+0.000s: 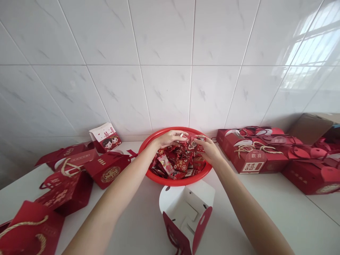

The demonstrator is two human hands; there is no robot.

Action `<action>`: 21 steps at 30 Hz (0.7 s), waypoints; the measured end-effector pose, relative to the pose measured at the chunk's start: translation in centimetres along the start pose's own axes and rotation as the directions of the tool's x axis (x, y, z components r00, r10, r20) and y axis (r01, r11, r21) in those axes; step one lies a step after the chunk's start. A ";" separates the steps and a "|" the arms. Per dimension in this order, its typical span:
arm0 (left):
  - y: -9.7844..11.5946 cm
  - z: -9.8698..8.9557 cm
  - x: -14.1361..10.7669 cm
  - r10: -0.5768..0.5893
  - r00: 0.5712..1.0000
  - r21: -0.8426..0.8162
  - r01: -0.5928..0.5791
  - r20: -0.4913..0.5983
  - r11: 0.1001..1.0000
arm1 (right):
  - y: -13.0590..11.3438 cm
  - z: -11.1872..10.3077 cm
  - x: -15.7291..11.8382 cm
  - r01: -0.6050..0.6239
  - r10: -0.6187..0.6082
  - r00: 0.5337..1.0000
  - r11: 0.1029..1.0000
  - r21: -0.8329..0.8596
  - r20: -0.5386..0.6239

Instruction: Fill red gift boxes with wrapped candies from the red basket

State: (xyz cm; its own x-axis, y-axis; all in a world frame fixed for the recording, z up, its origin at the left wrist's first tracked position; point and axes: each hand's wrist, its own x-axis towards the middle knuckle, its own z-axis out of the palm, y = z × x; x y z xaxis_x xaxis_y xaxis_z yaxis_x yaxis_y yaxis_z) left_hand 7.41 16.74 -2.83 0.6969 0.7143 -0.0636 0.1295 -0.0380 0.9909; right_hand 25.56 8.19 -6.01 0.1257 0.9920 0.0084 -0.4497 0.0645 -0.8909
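A red plastic basket full of wrapped candies stands against the wall. Both hands reach over its far part. My left hand has its fingers curled, with a small red-and-white wrapped candy at the tips. My right hand pinches a red candy packet between thumb and fingers; part of its grip is hidden. Between my forearms, just in front of the basket, an open gift box shows its white inside, red outer walls and raised flaps. No candies are visible in it.
Several closed red gift boxes with rope or ribbon handles stand on the left. More red boxes are packed together on the right, with a brown cardboard box behind them. A white tiled wall borders the white tabletop.
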 end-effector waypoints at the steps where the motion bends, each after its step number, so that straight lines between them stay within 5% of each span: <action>1: -0.1 0.0 0.0 0.017 1.000 0.000 -0.017 0.009 1.000 | 0.0 0.0 0.0 -0.008 0.008 1.000 1.000 -0.007 0.004; 8: -0.3 0.0 0.5 0.070 0.996 -0.035 -0.072 -0.064 0.997 | -0.2 0.0 0.0 0.041 -0.041 0.999 0.999 0.022 0.014; 17: -1.7 0.3 1.4 -0.133 0.988 0.148 0.143 -0.075 0.979 | -0.3 -0.2 0.0 0.079 -0.077 0.994 0.996 0.030 -0.081; 21: -1.8 0.1 1.5 -0.123 0.992 0.073 0.125 -0.028 0.990 | -0.1 -0.3 0.3 0.138 -0.133 0.985 0.990 0.036 -0.111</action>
State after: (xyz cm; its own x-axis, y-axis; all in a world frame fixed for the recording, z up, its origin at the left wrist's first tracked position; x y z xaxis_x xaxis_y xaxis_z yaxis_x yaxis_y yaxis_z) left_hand 8.32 17.82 -4.70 0.6561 0.7325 -0.1816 0.2664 0.0004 0.9639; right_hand 25.94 8.42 -6.02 0.2816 0.9565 0.0763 -0.4597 0.2043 -0.8643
